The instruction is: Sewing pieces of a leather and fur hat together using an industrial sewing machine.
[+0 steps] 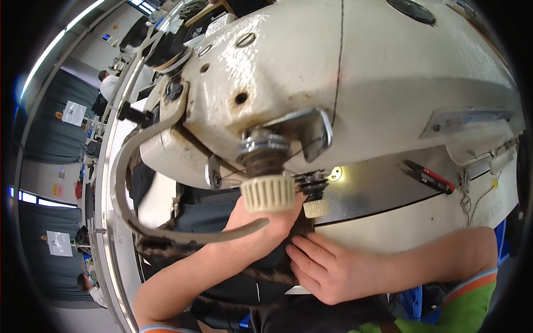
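Observation:
A large off-white sewing machine head (388, 72) fills the upper view, with a thread running down it. My left hand (261, 225) reaches in under it, partly behind a cream ribbed tension knob (267, 194); its fingers are hidden there. Dark cloth (205, 215) with brown furry strips (272, 275) lies beneath that hand and toward my body. On the cloth's right edge rests my right hand (330, 269), back upward, fingers slightly bent and a little apart. Its thumb does not show clearly. The needle area is hidden.
Red-and-black thread snips (428, 177) lie on the metal bed plate (366, 188), right of the hands. A curved metal lever (125, 183) arches over my left wrist. Loose thread (466, 194) hangs at the right. Other people sit far left.

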`<state>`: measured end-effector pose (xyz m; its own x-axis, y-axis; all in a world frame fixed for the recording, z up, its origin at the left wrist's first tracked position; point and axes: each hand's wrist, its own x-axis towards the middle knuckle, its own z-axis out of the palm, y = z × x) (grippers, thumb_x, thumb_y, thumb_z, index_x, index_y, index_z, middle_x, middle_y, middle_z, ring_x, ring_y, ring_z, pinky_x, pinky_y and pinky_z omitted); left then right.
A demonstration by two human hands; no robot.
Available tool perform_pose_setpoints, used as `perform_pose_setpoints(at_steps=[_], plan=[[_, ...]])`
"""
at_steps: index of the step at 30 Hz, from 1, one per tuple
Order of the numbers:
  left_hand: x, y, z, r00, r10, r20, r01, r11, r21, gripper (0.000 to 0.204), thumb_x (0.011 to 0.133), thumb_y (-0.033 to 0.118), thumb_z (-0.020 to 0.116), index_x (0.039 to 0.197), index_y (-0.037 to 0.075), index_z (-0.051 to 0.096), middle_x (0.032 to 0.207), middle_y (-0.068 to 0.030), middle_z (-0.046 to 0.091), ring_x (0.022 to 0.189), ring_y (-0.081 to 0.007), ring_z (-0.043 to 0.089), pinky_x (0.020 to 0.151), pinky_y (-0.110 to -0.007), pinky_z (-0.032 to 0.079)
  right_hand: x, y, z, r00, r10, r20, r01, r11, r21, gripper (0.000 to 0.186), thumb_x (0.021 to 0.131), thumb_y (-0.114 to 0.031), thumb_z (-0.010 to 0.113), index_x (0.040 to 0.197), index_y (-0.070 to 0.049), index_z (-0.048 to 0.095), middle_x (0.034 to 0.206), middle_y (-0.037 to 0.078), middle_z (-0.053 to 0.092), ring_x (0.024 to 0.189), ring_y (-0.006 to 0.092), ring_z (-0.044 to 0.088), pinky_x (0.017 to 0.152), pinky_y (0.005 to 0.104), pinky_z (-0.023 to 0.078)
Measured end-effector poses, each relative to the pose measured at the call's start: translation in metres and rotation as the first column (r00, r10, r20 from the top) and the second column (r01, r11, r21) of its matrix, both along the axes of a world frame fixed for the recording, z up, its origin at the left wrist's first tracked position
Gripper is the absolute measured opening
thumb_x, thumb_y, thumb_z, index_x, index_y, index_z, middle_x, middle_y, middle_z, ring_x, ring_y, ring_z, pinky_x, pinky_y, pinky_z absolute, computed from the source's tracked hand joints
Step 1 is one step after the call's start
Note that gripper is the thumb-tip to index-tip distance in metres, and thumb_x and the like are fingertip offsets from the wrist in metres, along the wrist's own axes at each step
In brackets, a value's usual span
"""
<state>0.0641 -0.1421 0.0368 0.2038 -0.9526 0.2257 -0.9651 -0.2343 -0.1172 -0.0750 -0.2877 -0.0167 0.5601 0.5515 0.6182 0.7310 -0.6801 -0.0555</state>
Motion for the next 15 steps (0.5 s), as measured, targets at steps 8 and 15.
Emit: perform_pose_setpoints(at_steps=[8, 15], plan=[[-0.039, -0.003, 0.021, 0.900, 0.384, -0.205, -0.371, 0.923, 0.101, 0.026, 0.085, 0.007, 0.071, 0.109, 0.000, 0.067, 0.095, -0.0147, 0.068, 0.080, -0.0329, 0.067, 0.069, -0.037, 0.054, 0.012, 0.019, -0.004, 1.000, -0.005, 0.008, 0.005, 1.000, 0.000, 0.025, 0.077, -0.024, 0.061, 0.082, 0.000, 0.066, 0.089, 0.019, 0.069, 0.093, 0.0339, 0.067, 0.093, 0.0474, 0.052], [-0.041, 0.012, -0.003, 0.656, 0.477, -0.585, -0.620, 0.783, -0.057, 0.028, 0.089, 0.009, 0.072, 0.116, 0.005, 0.066, 0.077, -0.0138, 0.064, 0.066, -0.0284, 0.065, 0.060, -0.035, 0.051, 0.010, -0.009, -0.007, 0.959, 0.202, -0.197, -0.091, 0.882, 0.461, 0.029, 0.079, -0.015, 0.066, 0.103, 0.001, 0.064, 0.110, 0.014, 0.065, 0.107, 0.0278, 0.061, 0.097, 0.0385, 0.048]])
